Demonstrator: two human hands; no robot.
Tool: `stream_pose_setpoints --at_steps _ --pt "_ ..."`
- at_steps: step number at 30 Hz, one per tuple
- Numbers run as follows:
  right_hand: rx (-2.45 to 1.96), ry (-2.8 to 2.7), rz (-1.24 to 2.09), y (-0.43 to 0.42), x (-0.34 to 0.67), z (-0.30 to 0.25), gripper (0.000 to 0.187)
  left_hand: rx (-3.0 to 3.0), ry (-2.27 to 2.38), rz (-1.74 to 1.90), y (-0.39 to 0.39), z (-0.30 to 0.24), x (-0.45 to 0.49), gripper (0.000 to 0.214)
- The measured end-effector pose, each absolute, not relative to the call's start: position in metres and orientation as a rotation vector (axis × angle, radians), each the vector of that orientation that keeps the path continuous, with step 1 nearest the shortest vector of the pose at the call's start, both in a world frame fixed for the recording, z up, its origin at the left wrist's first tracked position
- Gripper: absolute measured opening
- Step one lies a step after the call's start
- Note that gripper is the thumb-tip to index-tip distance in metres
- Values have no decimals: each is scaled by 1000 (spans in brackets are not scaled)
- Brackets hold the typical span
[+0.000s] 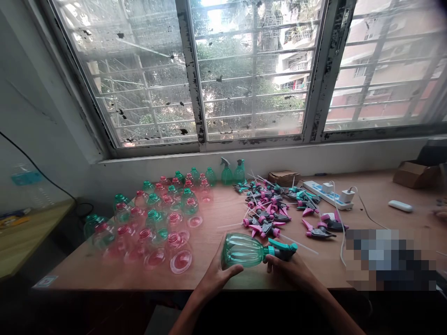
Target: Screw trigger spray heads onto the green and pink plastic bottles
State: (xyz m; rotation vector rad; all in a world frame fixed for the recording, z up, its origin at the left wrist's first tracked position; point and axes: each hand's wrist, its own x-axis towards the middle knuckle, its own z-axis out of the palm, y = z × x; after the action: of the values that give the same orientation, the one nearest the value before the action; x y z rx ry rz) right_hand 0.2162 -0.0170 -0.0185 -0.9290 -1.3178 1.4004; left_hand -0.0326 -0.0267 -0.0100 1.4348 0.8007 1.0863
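A clear green spray bottle lies sideways in the air above the table's front edge, its base to the left. My left hand is closed round the base end. At the neck, my right hand grips the teal and dark grey trigger sprayer head, which sits on the bottle's mouth. How tightly the collar is screwed on, I cannot tell. Just beyond my right hand lies a heap of loose trigger sprayer heads, pink or teal with dark grey, with thin straws sticking out.
Several open red and green bottles stand on the left of the wooden table. Two green bottles with sprayers stand by the wall. A power strip with plugs, a white oblong device and cardboard boxes lie right.
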Motion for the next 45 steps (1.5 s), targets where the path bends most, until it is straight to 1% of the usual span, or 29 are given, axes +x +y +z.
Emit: stream_pose_setpoints --at_steps 2,7,9,14,20,22,26,27,31,34,39,45 --pt "-932 -1315 1407 -17 216 -18 39 1441 800 1064 -26 -11 -33 94" --pt "-899 -1294 1448 -15 217 -22 34 1486 800 1109 -23 -20 -34 108" --pt "-887 -1290 1457 -13 217 -25 33 1486 819 1109 -24 -18 -34 110" --pt "-872 -1277 1479 -13 217 -27 33 1467 826 1073 -26 -8 -32 88" --pt "-865 -1262 1473 -15 217 -23 31 1496 878 1118 -25 -18 -33 104" --pt "-864 -1265 1471 -15 217 -22 31 1488 891 1118 -26 -17 -33 101" --pt "-876 -1305 1457 -16 217 -22 29 1465 875 1091 -28 -7 -32 84" --pt "-882 -1309 1453 -15 218 -23 29 1467 869 1085 -28 -6 -31 84" --pt "-874 -1297 1439 -11 219 -29 30 1451 816 1110 -26 -10 -31 101" --pt "-869 -1296 1438 -10 219 -30 31 1438 793 1107 -25 -16 -32 108" --pt "-886 -1303 1443 -15 218 -24 30 1442 812 1105 -25 -18 -34 105" --pt "-898 -1285 1447 -15 218 -22 34 1526 795 1115 -26 -19 -35 107"
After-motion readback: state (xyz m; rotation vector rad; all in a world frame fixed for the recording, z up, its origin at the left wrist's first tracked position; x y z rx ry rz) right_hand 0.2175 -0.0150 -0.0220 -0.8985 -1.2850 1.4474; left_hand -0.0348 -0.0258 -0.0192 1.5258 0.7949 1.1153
